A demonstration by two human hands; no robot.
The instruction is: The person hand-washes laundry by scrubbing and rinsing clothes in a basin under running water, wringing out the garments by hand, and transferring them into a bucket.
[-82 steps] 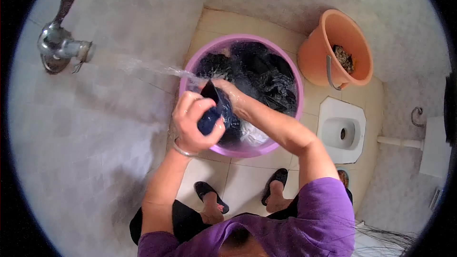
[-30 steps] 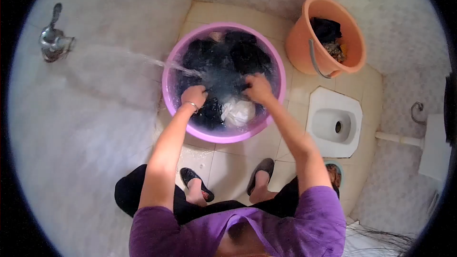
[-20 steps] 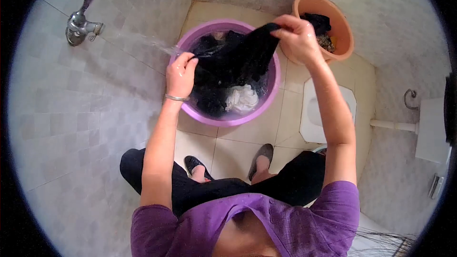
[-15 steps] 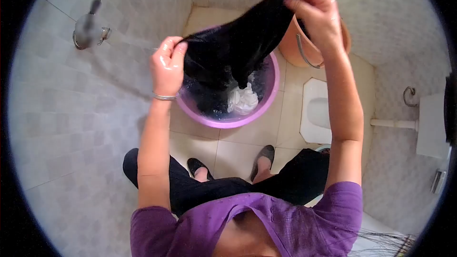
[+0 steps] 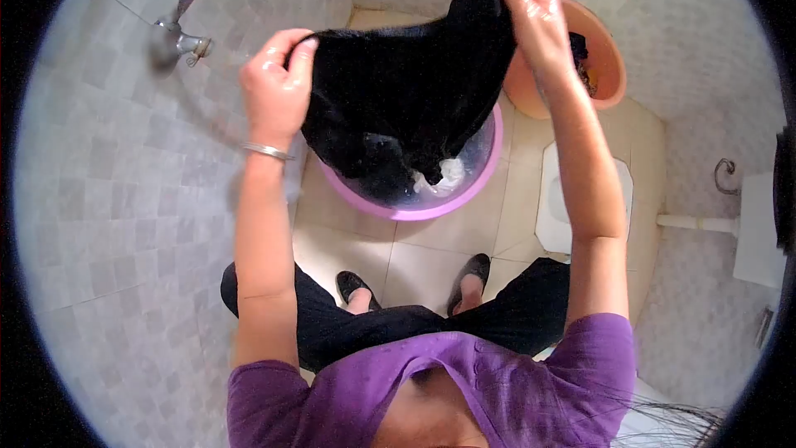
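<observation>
A wet black garment is stretched between my two hands, above a purple-rimmed tub. My left hand pinches its left upper edge, thumb on top. At the upper right corner, my right hand is closed on the cloth. Soapy water and dark cloth lie in the tub, partly hidden by the hanging garment. A crumpled white cloth shows in the water, just below the garment's lower folds. Both hands look wet. The exact kind of garment cannot be made out.
An orange bucket with dark and patterned items inside stands right of the tub. A squat toilet is set in the floor at right. A metal tap juts from the left wall. A white cistern hangs at far right.
Both hands have risen, and my left has moved outward, so the black garment is spread wider and higher. The view has shifted slightly, showing more of the bucket's inside.
</observation>
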